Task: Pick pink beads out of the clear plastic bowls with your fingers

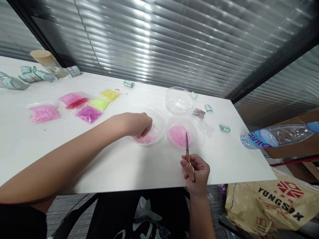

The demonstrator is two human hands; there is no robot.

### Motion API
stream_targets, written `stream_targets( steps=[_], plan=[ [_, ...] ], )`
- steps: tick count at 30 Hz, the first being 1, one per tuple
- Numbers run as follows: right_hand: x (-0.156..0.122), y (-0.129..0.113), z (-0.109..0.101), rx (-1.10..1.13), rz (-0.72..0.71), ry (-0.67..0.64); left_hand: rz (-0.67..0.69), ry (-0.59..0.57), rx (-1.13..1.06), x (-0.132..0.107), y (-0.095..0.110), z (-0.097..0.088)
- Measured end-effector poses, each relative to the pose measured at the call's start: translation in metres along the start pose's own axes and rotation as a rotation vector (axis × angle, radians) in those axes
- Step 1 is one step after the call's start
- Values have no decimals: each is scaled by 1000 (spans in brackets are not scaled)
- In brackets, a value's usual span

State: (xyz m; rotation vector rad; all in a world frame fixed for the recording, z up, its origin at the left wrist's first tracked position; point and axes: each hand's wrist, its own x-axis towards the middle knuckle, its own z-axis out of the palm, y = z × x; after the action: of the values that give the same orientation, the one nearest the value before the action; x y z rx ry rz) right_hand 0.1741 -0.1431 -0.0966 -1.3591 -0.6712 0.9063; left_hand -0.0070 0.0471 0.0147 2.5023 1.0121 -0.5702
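My right hand (198, 172) is wrapped round the copper-coloured handles of a pair of scissors (187, 144), whose dark blades look closed and point away from me. Over a shallow clear plastic dish (161, 119), my left hand (139, 124) is closed with its fingertips down at pink material (151, 135), partly under shiny plastic. What those fingers pinch is hidden beneath the hand. Beside that dish, under the scissor tips, stands a clear bowl (200, 139) with loose pink bits (177, 134) in it.
Several small bags, such as a pink one (45, 113), a purple one (89, 113) and a yellow one (110, 94), lie on the left. Behind stands a clear bowl (178, 101) beside a multicoloured packet (199, 113). A water bottle (279, 135) is at the right edge.
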Motion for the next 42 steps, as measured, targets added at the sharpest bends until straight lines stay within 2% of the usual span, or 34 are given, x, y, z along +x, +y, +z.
stream_targets(
  steps=[8,14,24,35,42],
  plan=[
    [0,0,0,-21,-6,-3,79,39,-38,-1,-4,-3],
    [1,-2,2,-67,-36,-19,277,174,-167,-1,-12,-9],
    [-3,-6,1,-151,-86,-164,517,307,-291,-6,6,-12],
    [-2,-1,-1,-98,-107,-197,699,542,-279,8,14,2],
    [-1,-8,4,-88,-127,-229,732,543,-152,5,18,4]
  ],
)
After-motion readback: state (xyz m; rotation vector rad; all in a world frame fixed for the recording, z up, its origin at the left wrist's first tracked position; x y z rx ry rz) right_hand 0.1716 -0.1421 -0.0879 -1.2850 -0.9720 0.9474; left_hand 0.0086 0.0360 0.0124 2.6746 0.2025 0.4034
